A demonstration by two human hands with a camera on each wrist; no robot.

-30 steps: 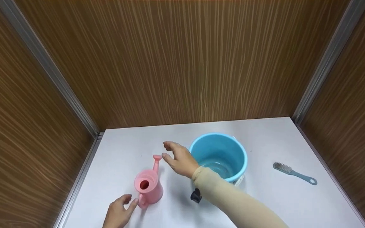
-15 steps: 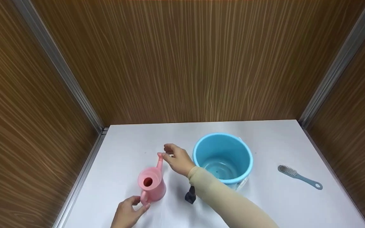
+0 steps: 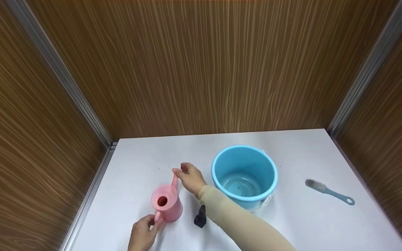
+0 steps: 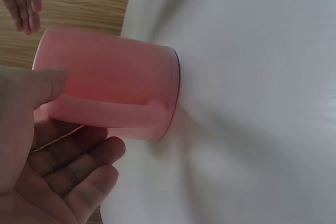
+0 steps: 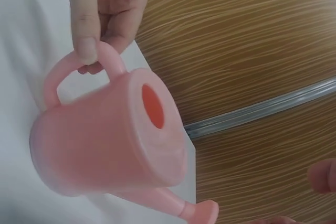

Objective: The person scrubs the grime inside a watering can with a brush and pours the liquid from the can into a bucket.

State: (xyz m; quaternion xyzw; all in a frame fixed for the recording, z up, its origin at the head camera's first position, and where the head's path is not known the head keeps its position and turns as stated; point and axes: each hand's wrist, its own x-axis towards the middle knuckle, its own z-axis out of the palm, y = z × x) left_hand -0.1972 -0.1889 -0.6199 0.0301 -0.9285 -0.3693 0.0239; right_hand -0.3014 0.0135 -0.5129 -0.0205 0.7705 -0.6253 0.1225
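A pink watering can (image 3: 168, 205) stands upright on the white table, its spout pointing toward the back. My left hand (image 3: 142, 233) pinches the can's handle (image 5: 59, 74) between thumb and fingers, as the right wrist view makes plain. Beside the spout (image 5: 157, 201) is my right hand (image 3: 191, 178), fingers loosely bent and thumb apart from them. Its thumb overlaps the spout's tip in the head view, while the right wrist view shows a gap between that thumb (image 5: 321, 176) and the spout.
A light blue bucket (image 3: 216, 174) stands right of the right hand. Farther right lies a grey-blue brush (image 3: 330, 192) with a hole in its handle. A black device (image 3: 200, 218) hangs beneath the right sleeve. Wood-grain panels (image 3: 215, 69) enclose the table (image 3: 309, 223).
My left hand has come in from the left and taken hold of the watering can's handle. My right hand has shifted slightly toward the spout. The head view has shifted a little.
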